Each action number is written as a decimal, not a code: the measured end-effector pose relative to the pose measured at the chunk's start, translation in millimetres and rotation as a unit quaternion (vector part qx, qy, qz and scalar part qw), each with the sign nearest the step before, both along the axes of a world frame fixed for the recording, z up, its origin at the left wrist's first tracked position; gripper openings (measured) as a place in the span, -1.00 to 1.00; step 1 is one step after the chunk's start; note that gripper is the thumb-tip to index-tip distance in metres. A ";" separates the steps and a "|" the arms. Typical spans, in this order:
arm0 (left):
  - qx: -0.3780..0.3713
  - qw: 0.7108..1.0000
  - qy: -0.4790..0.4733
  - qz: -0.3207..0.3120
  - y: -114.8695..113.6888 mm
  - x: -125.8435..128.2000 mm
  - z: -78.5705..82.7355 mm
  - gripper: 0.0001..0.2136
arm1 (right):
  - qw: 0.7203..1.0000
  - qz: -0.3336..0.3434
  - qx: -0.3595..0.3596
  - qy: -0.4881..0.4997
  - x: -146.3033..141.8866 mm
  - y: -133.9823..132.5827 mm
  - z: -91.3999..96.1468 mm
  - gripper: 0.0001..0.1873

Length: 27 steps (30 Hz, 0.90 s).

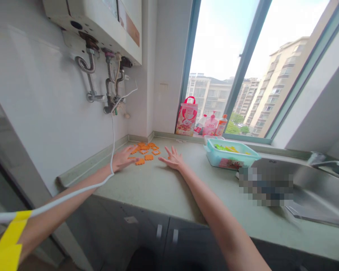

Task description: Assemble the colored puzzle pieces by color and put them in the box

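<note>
Several orange toothed puzzle-like pieces [145,150] lie spread on the green countertop [164,188] near the back corner. My left hand [123,158] lies flat with fingers stretched, its fingertips touching the nearest orange pieces. My right hand [173,159] rests on the counter just right of the pile, fingers spread, holding nothing.
A teal plastic tub [228,156] with green and yellow pieces stands to the right. Beyond it is a steel sink [313,188] with a tap [324,162]. A red-pink bag [187,117] and bottles [211,125] sit on the windowsill. A water heater with pipes [101,71] hangs on the wall.
</note>
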<state>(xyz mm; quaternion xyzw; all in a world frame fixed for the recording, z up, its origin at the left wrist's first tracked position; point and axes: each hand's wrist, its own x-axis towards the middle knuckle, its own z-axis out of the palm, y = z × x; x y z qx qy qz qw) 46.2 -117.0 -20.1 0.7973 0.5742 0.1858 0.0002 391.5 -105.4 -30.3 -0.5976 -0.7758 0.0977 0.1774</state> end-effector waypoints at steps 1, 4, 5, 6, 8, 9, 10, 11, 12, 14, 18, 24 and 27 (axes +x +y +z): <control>-0.013 1.000 0.011 0.007 2.4 0.1 -2.5 -0.08 | 1.000 0.001 -0.001 -0.003 -8.7 10.7 0.7 0.09; -0.050 0.998 0.033 0.022 17.0 10.9 -2.0 -0.01 | 1.000 0.003 0.000 -0.001 -36.1 41.2 2.4 0.07; -0.059 0.997 0.035 0.029 23.1 14.5 -0.8 0.01 | 1.000 0.005 -0.001 0.000 -44.7 50.1 2.6 0.07; -0.065 0.997 0.035 0.036 29.1 17.1 0.3 0.02 | 1.000 0.007 -0.001 0.001 -52.5 58.1 2.8 0.06; -0.060 0.997 0.032 0.047 40.0 18.8 0.3 0.01 | 1.000 0.012 0.003 0.001 -65.8 71.4 2.6 0.04; -0.052 0.997 0.028 0.051 44.6 18.1 -0.9 -0.01 | 1.000 0.017 0.012 -0.001 -71.4 76.7 2.4 0.03; -0.042 0.997 0.024 0.055 48.5 16.8 -2.8 -0.04 | 0.999 0.026 0.023 -0.005 -76.6 81.3 2.2 0.01; -0.031 0.998 0.019 0.058 52.0 15.3 -5.2 -0.07 | 0.999 0.038 0.037 -0.009 -81.5 85.2 2.0 -0.01; -0.025 0.998 0.015 0.061 55.0 13.8 -7.6 -0.09 | 0.997 0.053 0.050 -0.015 -86.3 88.6 1.9 -0.03; -0.030 0.997 0.010 0.067 60.4 11.9 -12.0 -0.09 | 0.993 0.090 0.065 -0.029 -95.6 94.0 1.8 -0.06; -0.070 0.995 0.022 0.070 69.1 13.1 -15.2 0.03 | 0.991 0.120 0.030 -0.048 -110.9 99.6 3.6 -0.03; -0.080 0.994 0.044 0.058 73.6 14.9 -14.8 0.08 | 0.984 0.146 0.009 -0.104 -122.7 106.3 6.5 -0.02; -0.085 0.993 0.054 0.056 71.9 14.1 -13.7 0.06 | 0.980 0.165 0.012 -0.110 -125.1 110.6 4.4 -0.06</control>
